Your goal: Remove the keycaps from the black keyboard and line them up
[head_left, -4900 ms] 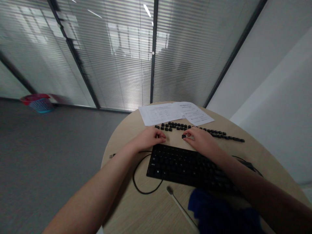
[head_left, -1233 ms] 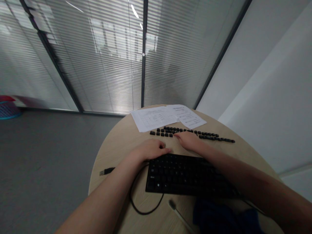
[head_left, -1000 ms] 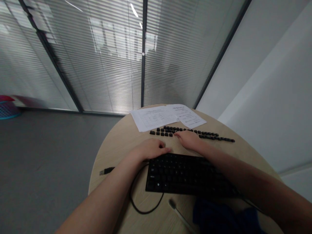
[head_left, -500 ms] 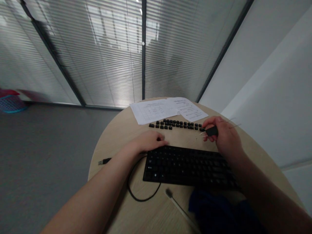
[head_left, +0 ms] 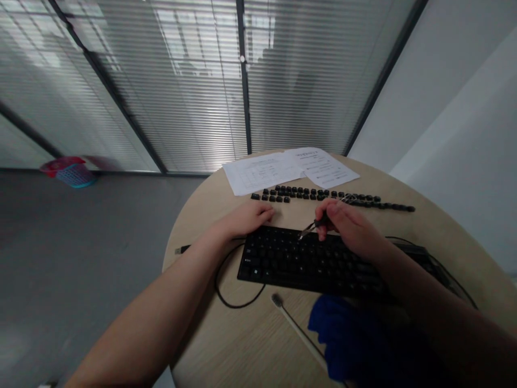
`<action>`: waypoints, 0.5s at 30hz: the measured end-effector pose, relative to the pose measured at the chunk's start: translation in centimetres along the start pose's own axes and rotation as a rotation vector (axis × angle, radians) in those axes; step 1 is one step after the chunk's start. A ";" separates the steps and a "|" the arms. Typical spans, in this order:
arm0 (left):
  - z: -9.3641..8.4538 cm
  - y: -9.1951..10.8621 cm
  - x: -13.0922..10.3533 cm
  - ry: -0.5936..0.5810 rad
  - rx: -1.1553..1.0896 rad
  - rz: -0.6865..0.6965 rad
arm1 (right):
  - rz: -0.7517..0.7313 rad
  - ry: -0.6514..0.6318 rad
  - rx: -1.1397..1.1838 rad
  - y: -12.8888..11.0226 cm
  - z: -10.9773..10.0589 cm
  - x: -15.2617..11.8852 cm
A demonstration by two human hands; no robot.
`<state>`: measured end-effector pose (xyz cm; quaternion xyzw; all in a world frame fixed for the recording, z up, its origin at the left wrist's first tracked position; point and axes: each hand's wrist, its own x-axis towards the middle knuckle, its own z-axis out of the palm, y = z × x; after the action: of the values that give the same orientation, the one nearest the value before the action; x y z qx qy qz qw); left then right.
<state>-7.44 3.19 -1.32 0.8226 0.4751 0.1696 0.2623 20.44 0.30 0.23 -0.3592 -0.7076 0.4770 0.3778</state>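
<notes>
A black keyboard point(head_left: 291, 264) lies across the round table, several keycaps missing from its top part. My left hand point(head_left: 252, 216) rests at its far left corner, fingers curled in and closed against the edge. Between the closed fingers of my right hand point(head_left: 347, 223) is a wire keycap puller point(head_left: 310, 228) with a dark handle. Its wire tips reach down to the upper rows of keys, left of the hand. Whether they grip a key cannot be made out. Behind the keyboard, loose black keycaps point(head_left: 299, 195) stand in rows, partly hidden by my right hand.
Printed sheets point(head_left: 262, 172) lie at the table's far edge. Nearer me are a brush point(head_left: 297, 328) with a pale handle and a blue cloth point(head_left: 335, 334). A black cable point(head_left: 238, 306) loops left of the keyboard, beside a USB plug point(head_left: 182, 249). A basket point(head_left: 75, 172) stands on the floor.
My right hand has brought the keycap puller from beside the keycap rows leftward and down onto the keyboard. My left hand stays by the corner, its thumb drawn in. The view has shifted slightly.
</notes>
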 end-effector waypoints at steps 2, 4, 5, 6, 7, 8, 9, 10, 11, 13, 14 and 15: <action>0.0 -0.2 0.0 0.018 -0.024 0.009 | -0.005 0.003 -0.073 1.1 0.1 -0.1; 0.1 -0.4 0.1 0.024 -0.039 0.023 | -0.001 -0.007 -0.109 2.2 0.6 -0.2; 0.1 -0.6 0.1 0.027 -0.041 0.029 | -0.002 -0.013 -0.117 2.7 0.9 -0.3; 0.2 -0.7 0.1 0.028 -0.043 0.035 | -0.007 -0.016 -0.122 3.1 1.2 -0.3; 0.3 -0.7 0.2 0.028 -0.043 0.040 | -0.017 -0.016 -0.127 3.3 1.5 -0.4; 0.4 -0.8 0.2 0.031 -0.042 0.043 | -0.029 -0.012 -0.131 3.5 1.7 -0.4; 0.4 -0.8 0.3 0.035 -0.040 0.047 | -0.040 -0.009 -0.136 3.6 1.9 -0.5; 0.5 -0.8 0.3 0.037 -0.037 0.052 | -0.047 -0.007 -0.143 3.5 2.0 -0.6; 0.7 -0.8 0.4 0.037 -0.031 0.059 | -0.052 -0.007 -0.153 3.5 2.1 -0.6; 1.0 -0.6 0.5 0.032 -0.019 0.078 | -0.053 -0.021 -0.180 3.3 2.1 -0.7; 1.1 -0.4 0.5 0.025 -0.013 0.086 | -0.054 -0.036 -0.196 3.2 2.1 -0.8; 1.3 -0.2 0.5 0.016 -0.002 0.092 | -0.055 -0.052 -0.210 3.1 2.1 -0.8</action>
<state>-6.65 3.38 -2.52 0.8420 0.4384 0.1885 0.2514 19.39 -0.34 -3.44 -0.3646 -0.7729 0.3989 0.3323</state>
